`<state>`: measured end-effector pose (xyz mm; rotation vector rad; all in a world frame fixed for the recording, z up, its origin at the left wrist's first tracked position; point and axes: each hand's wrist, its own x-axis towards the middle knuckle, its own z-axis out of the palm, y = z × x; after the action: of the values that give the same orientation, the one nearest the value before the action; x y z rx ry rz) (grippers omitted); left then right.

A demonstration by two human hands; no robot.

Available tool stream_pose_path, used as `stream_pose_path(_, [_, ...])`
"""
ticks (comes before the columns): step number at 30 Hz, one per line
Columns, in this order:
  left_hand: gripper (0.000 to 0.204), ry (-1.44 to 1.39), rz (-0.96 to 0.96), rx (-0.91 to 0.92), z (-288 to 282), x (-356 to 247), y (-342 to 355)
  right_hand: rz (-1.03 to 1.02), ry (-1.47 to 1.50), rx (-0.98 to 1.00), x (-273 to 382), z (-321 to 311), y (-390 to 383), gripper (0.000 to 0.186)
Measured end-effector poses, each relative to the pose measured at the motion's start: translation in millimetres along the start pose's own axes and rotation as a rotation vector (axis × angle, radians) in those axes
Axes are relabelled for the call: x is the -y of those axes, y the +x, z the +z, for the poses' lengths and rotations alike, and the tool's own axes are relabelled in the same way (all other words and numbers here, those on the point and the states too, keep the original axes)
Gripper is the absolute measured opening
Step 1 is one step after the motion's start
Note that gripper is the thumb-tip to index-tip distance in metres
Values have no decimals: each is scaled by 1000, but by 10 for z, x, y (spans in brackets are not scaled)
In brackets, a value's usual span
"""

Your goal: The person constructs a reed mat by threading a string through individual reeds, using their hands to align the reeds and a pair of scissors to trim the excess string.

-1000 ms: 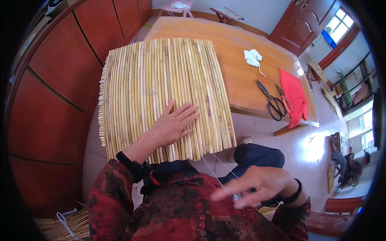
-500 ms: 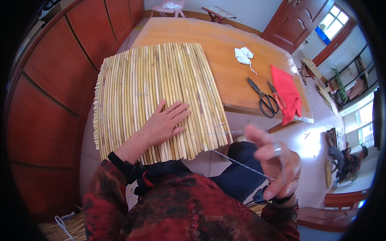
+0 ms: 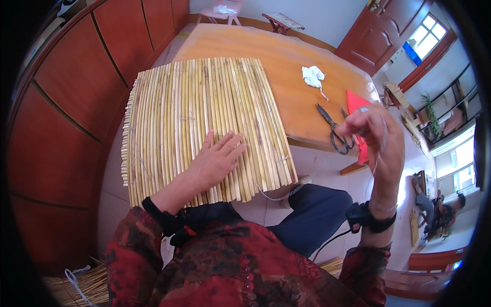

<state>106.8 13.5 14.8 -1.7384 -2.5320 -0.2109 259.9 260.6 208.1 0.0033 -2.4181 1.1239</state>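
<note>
Our reed mat (image 3: 202, 110) lies at ten o'clock from centre, and we steady it best with the left hand (image 3: 217, 163) flat, its spread fingers clasping nothing. The pale cord (image 3: 271, 198) curves slackly off the mat's edge toward five o'clock; we should draw it evenly, clear of the scissors (image 3: 333, 125) at three o'clock. Just beyond them our raised right hand (image 3: 377, 123) has bent fingers; whether they pinch the cord we cannot tell.

Wide fisheye, head-worn, looking down — reed mat (image 3: 204, 112) close below
</note>
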Motion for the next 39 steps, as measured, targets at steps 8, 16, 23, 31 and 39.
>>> stream_pose_path(8, [57, -94, -3, 6, -127, -603, -418, 23, 452, -25, -31, -171, 875, 31])
stream_pose_path(16, [54, 170, -2, -80, -21, -679, -234, 347, -835, 570, -268, 311, 1438, 78])
stream_pose_path(23, [52, 151, 11, -52, -89, -621, -301, 645, -69, 498, -899, 14, 1152, 51])
stream_pose_path(31, [55, 109, 12, -21, -63, -676, -233, 338, 823, 91, -720, 2, 1733, 25])
stream_pose_path(39, [74, -626, -203, -163, -528, -481, 401, -34, 608, 149, 92, 511, 2318, 36])
